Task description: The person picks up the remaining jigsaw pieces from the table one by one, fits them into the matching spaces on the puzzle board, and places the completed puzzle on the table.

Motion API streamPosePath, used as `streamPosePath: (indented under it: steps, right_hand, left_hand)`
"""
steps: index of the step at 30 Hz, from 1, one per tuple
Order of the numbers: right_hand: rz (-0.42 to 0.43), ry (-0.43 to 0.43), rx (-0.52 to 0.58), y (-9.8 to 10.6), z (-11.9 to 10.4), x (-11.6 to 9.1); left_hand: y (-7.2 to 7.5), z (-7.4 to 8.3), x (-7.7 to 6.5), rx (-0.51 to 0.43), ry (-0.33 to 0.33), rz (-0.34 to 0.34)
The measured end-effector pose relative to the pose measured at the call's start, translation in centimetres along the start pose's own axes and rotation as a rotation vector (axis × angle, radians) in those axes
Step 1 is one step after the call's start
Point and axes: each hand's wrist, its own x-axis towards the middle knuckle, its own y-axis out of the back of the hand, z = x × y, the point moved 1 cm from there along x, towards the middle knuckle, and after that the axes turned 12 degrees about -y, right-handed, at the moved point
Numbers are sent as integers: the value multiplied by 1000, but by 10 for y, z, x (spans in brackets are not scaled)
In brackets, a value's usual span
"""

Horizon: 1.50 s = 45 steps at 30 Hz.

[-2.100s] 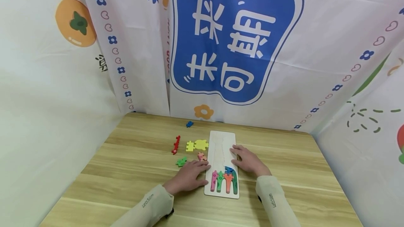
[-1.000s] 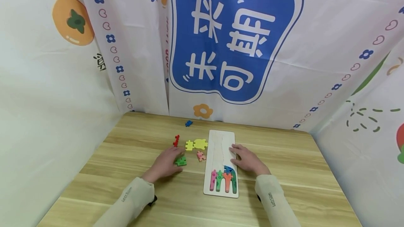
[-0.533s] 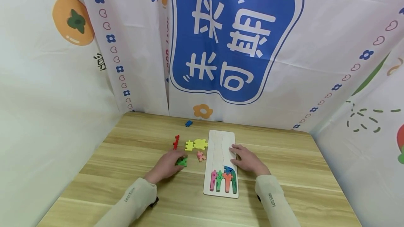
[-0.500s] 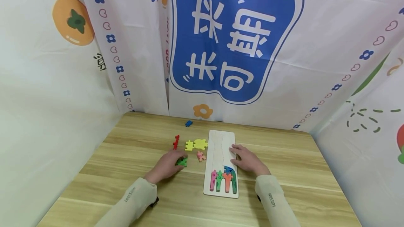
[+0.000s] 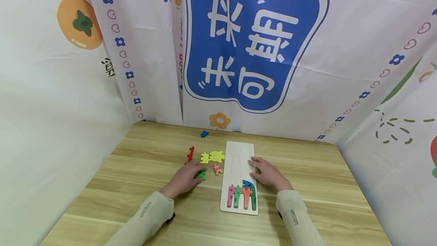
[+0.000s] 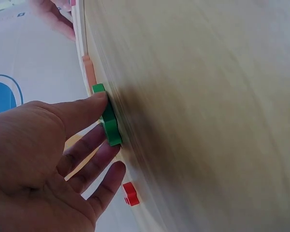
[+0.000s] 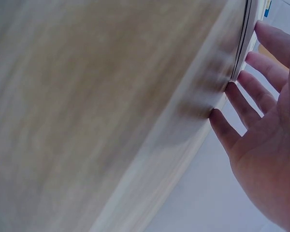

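Observation:
My left hand (image 5: 184, 178) pinches a green puzzle piece (image 6: 109, 118) between thumb and fingers, low over the wooden table. The hand covers part of that piece in the head view. My right hand (image 5: 267, 171) rests with fingers spread at the right edge of the white puzzle board (image 5: 235, 170); its fingertips touch the board's side in the right wrist view. Along the board's near end lie fitted pieces: a pink one (image 5: 230, 196), a green one (image 5: 237, 197), an orange one (image 5: 246, 199), a dark green one (image 5: 253, 196) and a blue one (image 5: 246, 183).
Loose on the table (image 5: 307, 185) lie a salmon-pink piece (image 5: 217, 169), a small yellow piece (image 5: 204, 158), a larger yellow piece (image 5: 217, 156), a red piece (image 5: 190, 154) and a blue piece (image 5: 204, 134). A printed white cloth (image 5: 153, 98) stands behind the table.
My left hand has left the board's left edge, reached left to the green piece, pinched it and moved slightly right with it. My right hand has stayed at the board.

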Motion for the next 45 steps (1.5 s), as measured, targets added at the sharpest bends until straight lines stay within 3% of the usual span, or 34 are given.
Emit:
streamPosePath:
  steps: [8, 16, 22, 29, 39, 42, 45]
  right_hand:
    - [-7, -2, 0, -1, 0, 0]
    - [-9, -7, 1, -2, 0, 0]
    - [0, -1, 2, 0, 0, -1]
    - [0, 0, 4, 0, 1, 0]
    - [1, 8, 0, 1, 1, 1]
    - [-1, 8, 1, 1, 1, 1]
    - [-5, 7, -1, 1, 1, 0]
  left_hand:
    - [1, -1, 14, 46, -8, 45]
    - [7, -18, 34, 56, -7, 96]
    - [6, -33, 45, 53, 30, 11]
    - [2, -36, 56, 113, 43, -62]
    - [2, -28, 60, 71, 61, -46]
    - [4, -24, 59, -40, 94, -4]
    - [10, -17, 55, -423, 154, 66]
